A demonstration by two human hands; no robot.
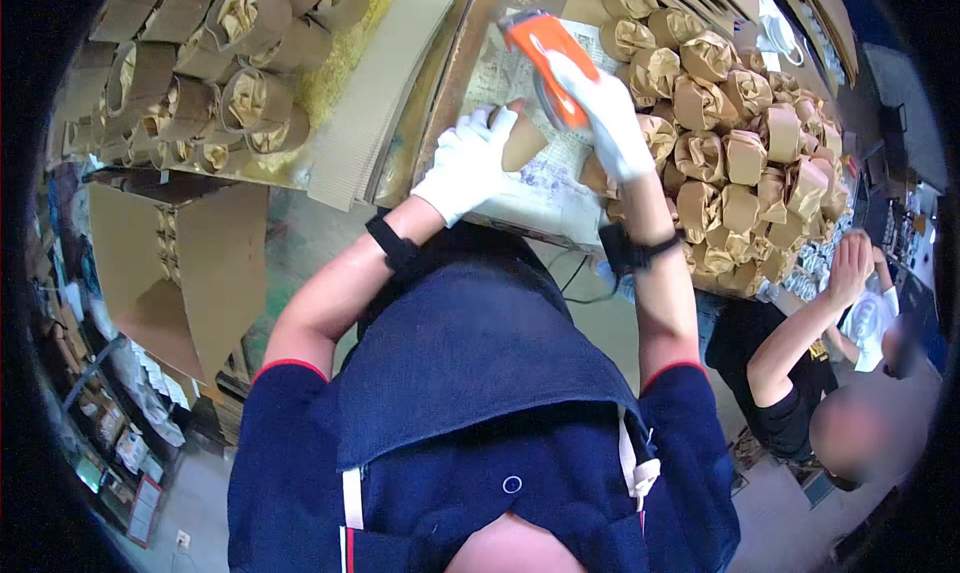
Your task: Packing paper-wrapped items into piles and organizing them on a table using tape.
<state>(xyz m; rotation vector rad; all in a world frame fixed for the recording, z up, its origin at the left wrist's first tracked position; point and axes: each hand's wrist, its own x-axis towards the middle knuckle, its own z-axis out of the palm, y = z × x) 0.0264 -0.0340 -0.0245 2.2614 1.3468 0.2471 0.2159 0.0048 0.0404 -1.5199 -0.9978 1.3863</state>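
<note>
You were well into the wrapping work, judging by the piles: a large heap of finished brown-paper bundles (pixel 735 188) lay stacked to the right of your work spot, and another batch of wrapped rolls (pixel 215 93) sat on the far left of the bench, some of them already packed into an open cardboard box (pixel 190 273) standing at the bench's left edge. What seemed to be left was the one piece in front of you, a small brown cardboard-coloured parcel (pixel 522 143) resting on a sheet of printed paper (pixel 520 188) on the bench, near the middle and just ahead of your chest. Your left hand (pixel 465 163), in a white glove, was pressed against the left side of that parcel, the fingers curled on it and steadying it. Your right hand (pixel 605 118), also gloved in white, was closed around the handle of an orange tape dispenser (pixel 545 58), which was raised just above and behind the parcel; whether its blade touched the parcel could not be told. The parcel looked plain, matte brown and roughly conical or folded to a point at the top, much smaller than the sheet under it, and mostly hidden by your left fingers. A stack of corrugated card sheets (pixel 375 103) lay beside the sheet on the left. At the right another person (pixel 800 363) worked with raised hands at the far heap.
</note>
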